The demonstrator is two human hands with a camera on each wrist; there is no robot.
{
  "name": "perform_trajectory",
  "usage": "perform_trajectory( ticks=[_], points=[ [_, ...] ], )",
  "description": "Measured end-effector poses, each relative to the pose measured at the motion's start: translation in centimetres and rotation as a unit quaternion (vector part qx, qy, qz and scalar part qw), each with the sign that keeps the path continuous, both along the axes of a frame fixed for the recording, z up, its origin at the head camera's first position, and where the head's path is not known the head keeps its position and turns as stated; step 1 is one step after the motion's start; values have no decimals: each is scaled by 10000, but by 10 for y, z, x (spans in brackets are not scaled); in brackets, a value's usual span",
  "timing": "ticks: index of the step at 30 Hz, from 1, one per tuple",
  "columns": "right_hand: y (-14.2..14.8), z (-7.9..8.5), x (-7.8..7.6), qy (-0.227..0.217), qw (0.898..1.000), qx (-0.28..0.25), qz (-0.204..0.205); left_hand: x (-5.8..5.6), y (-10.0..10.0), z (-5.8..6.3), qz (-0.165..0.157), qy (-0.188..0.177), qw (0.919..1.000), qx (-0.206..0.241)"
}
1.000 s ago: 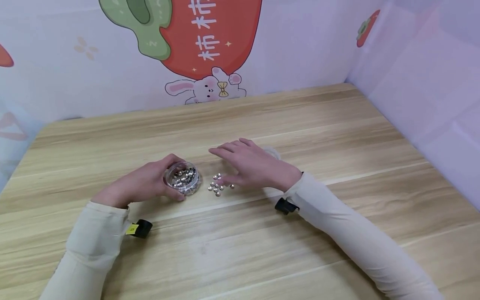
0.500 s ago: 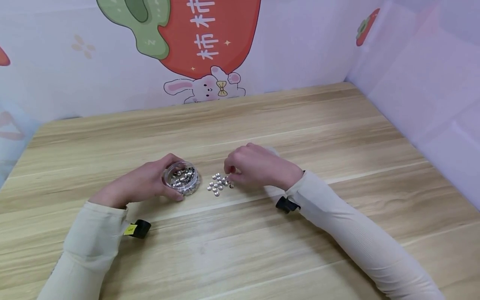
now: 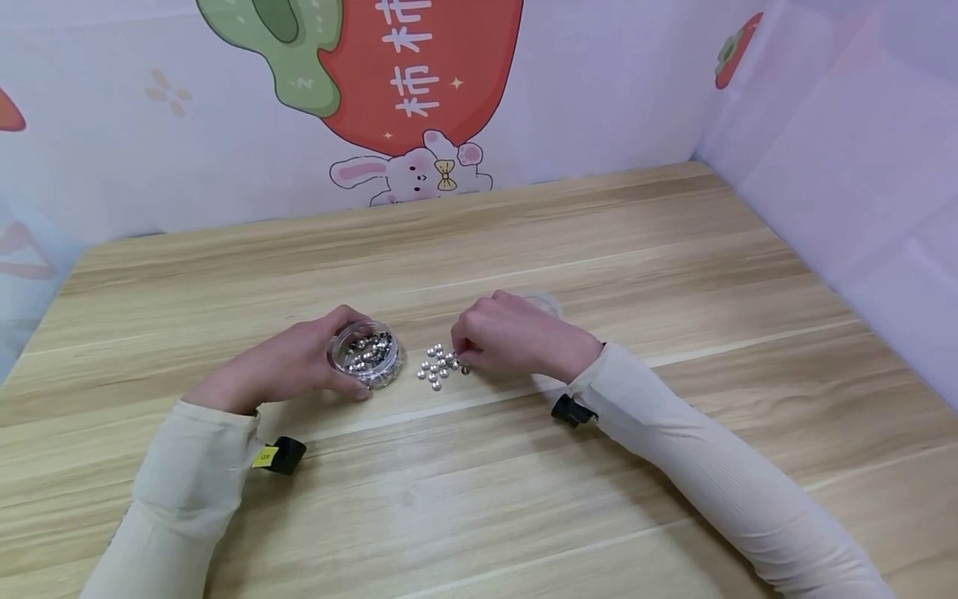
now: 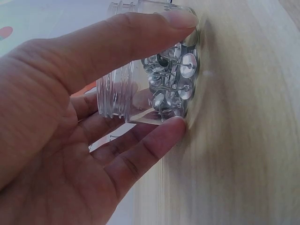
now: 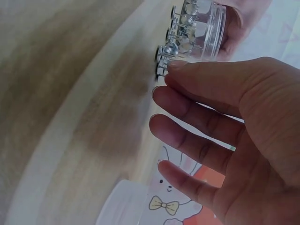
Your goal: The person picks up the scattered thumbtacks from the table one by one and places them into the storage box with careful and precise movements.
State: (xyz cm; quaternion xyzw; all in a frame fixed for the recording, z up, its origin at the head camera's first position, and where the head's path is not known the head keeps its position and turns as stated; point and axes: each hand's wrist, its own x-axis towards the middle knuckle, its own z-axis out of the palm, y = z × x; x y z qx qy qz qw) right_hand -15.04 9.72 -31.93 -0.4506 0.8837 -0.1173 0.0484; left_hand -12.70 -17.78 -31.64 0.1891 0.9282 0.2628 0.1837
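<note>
A clear round jar (image 4: 115,96) stands upright on the table with no lid on, silver thumbtacks (image 4: 187,65) heaped at its bottom. My left hand (image 3: 295,362) holds it around the side, thumb on the near wall and fingers on the far one. Right of the jar lies a loose cluster of thumbtacks (image 3: 437,368) on the wood. At the cluster's right edge is my right hand (image 3: 516,337), thumb and index finger pinching one thumbtack (image 5: 161,71) low over the table. Its other fingers (image 5: 176,131) are spread, slightly bent.
Behind the right hand lies a translucent round lid (image 3: 545,301), partly covered by that hand. The wooden table (image 3: 479,499) runs back to a printed cloth wall (image 3: 599,100), with another cloth wall (image 3: 861,183) along the right.
My right hand was spread over the tacks; it has drawn back to the right, and thumb and index have closed at the cluster's edge. The left hand still holds the jar in place.
</note>
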Motion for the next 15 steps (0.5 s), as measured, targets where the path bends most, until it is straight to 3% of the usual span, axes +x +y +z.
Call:
perform_trajectory(
  ticks=[15],
  points=[
    [-3,-2,-1,77,9999,82,-17,-1,-2,1,26,-55,10000,22]
  ],
)
